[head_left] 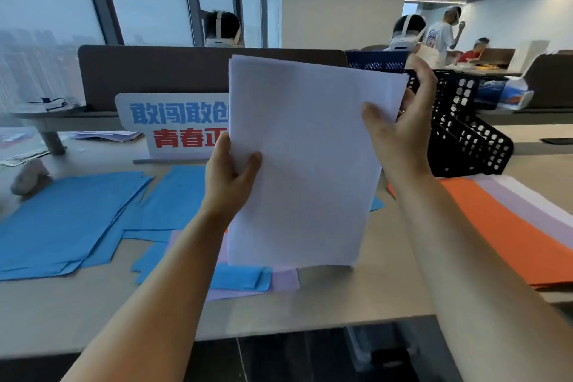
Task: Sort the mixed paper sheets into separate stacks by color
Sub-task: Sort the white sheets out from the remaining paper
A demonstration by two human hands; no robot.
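A stack of white paper sheets (304, 158) is held upright above the desk, in front of me. My left hand (231, 180) grips its left edge, thumb on the front. My right hand (403, 130) holds the right edge, thumb across the front and fingers behind. Blue sheets (68, 220) lie spread over the left of the desk. More blue sheets and pale lilac sheets (248, 281) lie mixed under the raised stack. At the right lie an orange pile (502, 226), a lilac sheet (527, 205) and a white sheet (545, 192), overlapping.
A black perforated file rack (465, 133) stands behind my right hand. A white sign with blue and red characters (173, 127) stands at the desk's back, before a brown partition (148, 74). People sit and stand beyond it. The desk's front edge (279, 332) is near me.
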